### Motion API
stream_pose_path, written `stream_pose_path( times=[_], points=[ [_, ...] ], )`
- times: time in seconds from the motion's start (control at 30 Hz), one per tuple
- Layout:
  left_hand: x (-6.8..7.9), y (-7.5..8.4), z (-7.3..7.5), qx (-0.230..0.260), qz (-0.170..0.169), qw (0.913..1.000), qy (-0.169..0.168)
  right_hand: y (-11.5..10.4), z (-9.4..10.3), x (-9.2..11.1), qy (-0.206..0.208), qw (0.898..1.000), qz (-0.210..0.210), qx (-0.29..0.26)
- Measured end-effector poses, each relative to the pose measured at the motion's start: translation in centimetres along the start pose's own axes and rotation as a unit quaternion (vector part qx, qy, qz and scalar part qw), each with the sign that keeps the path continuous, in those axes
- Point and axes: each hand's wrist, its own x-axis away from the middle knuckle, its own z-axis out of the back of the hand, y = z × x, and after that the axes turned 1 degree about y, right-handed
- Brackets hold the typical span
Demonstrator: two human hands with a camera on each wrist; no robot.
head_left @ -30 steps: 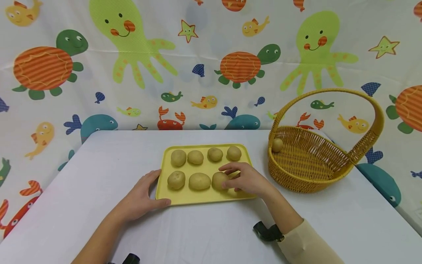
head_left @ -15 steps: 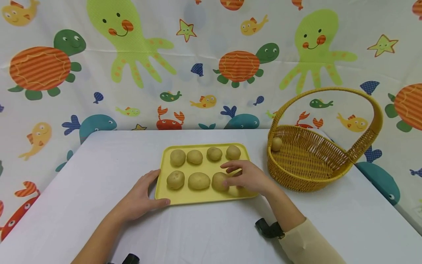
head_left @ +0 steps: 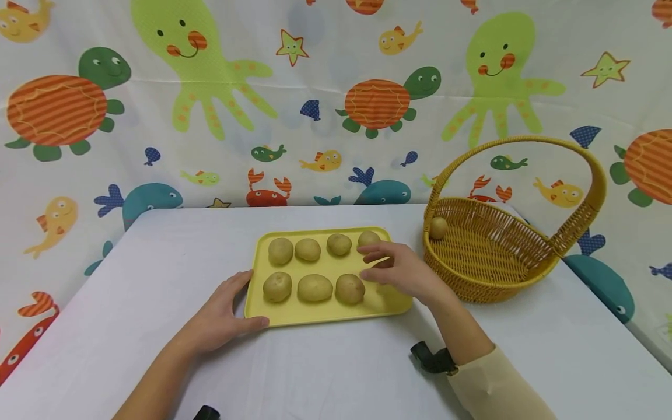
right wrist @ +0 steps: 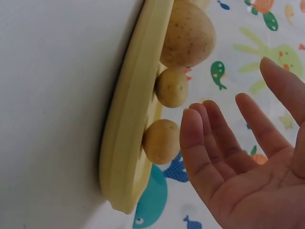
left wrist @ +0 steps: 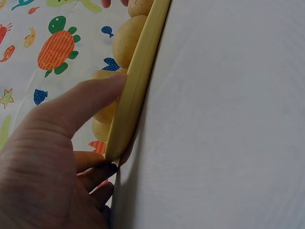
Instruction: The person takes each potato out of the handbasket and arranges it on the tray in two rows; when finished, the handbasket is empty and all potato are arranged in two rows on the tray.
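Observation:
A yellow tray (head_left: 328, 318) bears several potatoes in two rows. My left hand (head_left: 223, 318) holds its near left corner: the thumb presses on the front rim and the other fingers lie along the left side, as the left wrist view shows. My right hand (head_left: 401, 271) hovers over the tray's right part with fingers spread and nothing in them. Just left of its fingertips sits the front row's rightmost potato (head_left: 349, 289). Behind the fingers, the back right potato (head_left: 369, 237) is partly hidden. In the right wrist view, a small potato (right wrist: 162, 141) shows beside the fingers (right wrist: 195, 138).
A wicker basket (head_left: 485, 294) with a tall handle stands right of the tray, with one potato (head_left: 438, 228) inside against its left wall. The table wears a white cloth (head_left: 315, 373). Behind it hangs a curtain (head_left: 294, 134) printed with sea animals.
My right hand has let go of the front right potato and risen up and to the right, away from it. The left hand stays at the tray corner.

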Motion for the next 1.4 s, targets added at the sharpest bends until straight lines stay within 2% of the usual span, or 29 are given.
stream_pose_path(
  times=[0.43,0.67,0.8,1.17,1.4],
  points=[
    [0.0,-0.1,-0.1,-0.002,0.0,1.0,-0.002,-0.9,1.5,0.6,0.028,0.999,0.031,-0.027],
    [0.0,-0.4,0.0,0.0,-0.01,0.9999,0.005,-1.5,2.5,1.0,0.072,0.996,0.033,-0.032],
    [0.1,-0.6,0.1,-0.003,-0.013,0.9998,0.011,-1.8,3.0,1.0,0.08,0.995,0.047,-0.028],
    [0.1,-0.5,-0.1,0.0,0.003,1.0,0.0,-1.8,4.5,1.7,0.096,0.995,0.04,0.004],
    [0.1,-0.4,-0.1,0.004,-0.006,1.0,0.002,-1.3,5.6,2.5,0.113,0.993,0.022,0.015]
  ],
)
